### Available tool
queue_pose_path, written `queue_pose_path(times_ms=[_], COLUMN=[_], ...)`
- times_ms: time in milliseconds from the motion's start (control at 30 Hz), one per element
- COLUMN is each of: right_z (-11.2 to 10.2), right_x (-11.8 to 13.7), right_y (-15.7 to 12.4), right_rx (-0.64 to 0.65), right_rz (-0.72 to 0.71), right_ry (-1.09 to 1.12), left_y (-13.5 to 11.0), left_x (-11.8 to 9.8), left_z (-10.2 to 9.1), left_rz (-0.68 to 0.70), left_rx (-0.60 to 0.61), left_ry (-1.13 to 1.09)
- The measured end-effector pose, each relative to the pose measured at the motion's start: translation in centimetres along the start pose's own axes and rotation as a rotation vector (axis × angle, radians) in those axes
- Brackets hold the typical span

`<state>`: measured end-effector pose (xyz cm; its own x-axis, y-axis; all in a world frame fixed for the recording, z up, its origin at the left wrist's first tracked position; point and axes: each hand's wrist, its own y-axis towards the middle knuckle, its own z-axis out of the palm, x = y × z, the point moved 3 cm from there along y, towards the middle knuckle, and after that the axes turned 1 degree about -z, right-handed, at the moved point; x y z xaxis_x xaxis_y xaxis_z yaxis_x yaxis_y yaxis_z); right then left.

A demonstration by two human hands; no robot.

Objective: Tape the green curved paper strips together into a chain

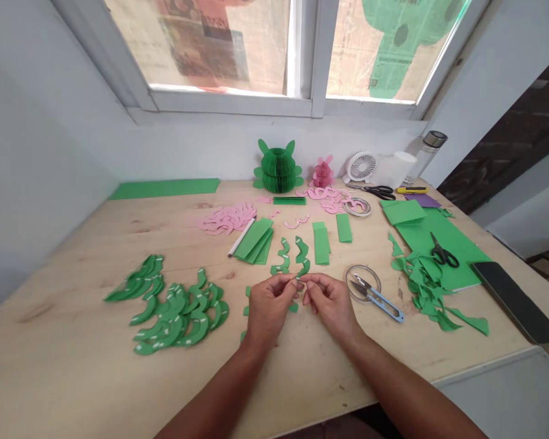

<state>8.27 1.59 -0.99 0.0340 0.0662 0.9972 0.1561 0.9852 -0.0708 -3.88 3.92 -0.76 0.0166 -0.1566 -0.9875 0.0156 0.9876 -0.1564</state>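
Over the middle of the table, a wavy green paper strip [303,251] rises from between my fingertips, with small white patches on it. My left hand [269,303] pinches its lower end. Thumb and index finger of my right hand [333,303] are pressed together right beside that end; whatever they grip is too small to make out. Just beyond my left hand lies another curvy green strip [282,256]. Parts of more green pieces [246,310] show behind the left wrist. Left of my hands spreads a pile of scalloped green strips [178,314] with white patches.
Thread snips [379,299] lie across a tape ring [348,281] right of my hands. Beyond are green scraps [427,283], black scissors [443,253] and a phone [516,299]. Folded green papers [255,241], pink cutouts [229,218] and a green honeycomb figure [278,171] stand farther back.
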Motion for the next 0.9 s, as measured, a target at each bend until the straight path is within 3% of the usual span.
queue_pose_path(times_ms=[300,500,700,900], right_z=[-0.7,-1.2,-0.8,-1.0], right_x=[0.2,0.5,0.7,0.4], right_y=[0.1,0.4,0.4,0.5], right_rx=[-0.064,-0.161,-0.032,-0.036], right_rz=[-0.012,-0.043,0.002,-0.020], right_ry=[-0.001,0.068,0.112,0.083], left_y=[-0.2,-0.3,-0.5,-0.5], left_x=[-0.5,-0.2,-0.4,-0.6], left_z=[0.0,0.4,0.6,0.6], left_rz=[-0.075,-0.168,-0.184,-0.203], left_rx=[-0.021,0.044,0.083,0.099], left_ry=[-0.116,-0.231,-0.225,-0.218])
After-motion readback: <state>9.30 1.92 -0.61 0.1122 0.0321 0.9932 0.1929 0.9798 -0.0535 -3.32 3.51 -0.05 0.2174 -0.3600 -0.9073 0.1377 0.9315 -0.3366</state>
